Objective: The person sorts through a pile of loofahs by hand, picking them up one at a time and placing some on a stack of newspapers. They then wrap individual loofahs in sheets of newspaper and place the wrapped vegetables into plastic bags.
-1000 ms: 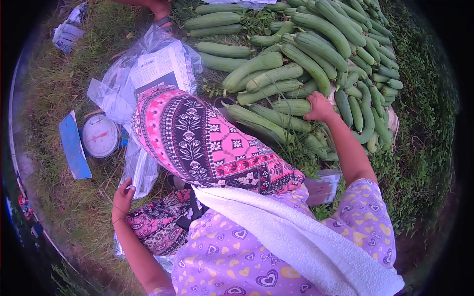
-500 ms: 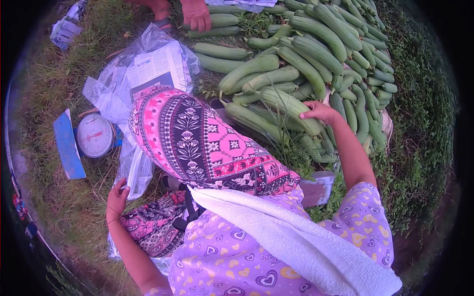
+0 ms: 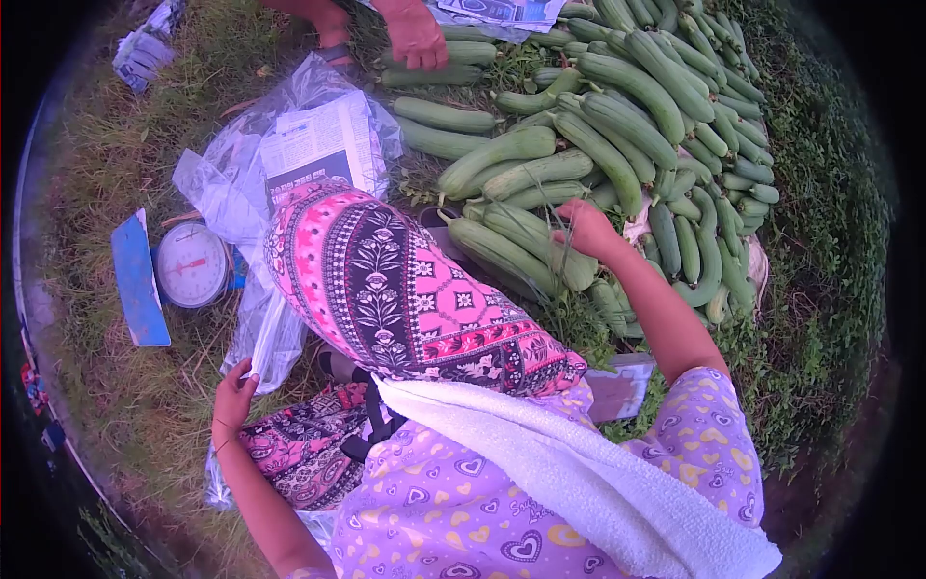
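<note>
Print on the newspaper point(image 3: 323, 145) is too small to read. The right hand point(image 3: 582, 228), arm outstretched, clasps a gourd point(image 3: 526, 236) at the near edge of the pile point(image 3: 656, 106). The left hand point(image 3: 234, 398) seemingly rests loose-fingered against a plastic bag point(image 3: 260, 328).

The right hand point(image 3: 584, 229) covers part of the gourd point(image 3: 516, 236) it grips, and the knee point(image 3: 395, 289) hides part of the newspaper point(image 3: 318, 140). The scale point(image 3: 193, 265) dial is too small to read. A co-worker's hand point(image 3: 415, 39) is cut off at the grass's far edge.
</note>
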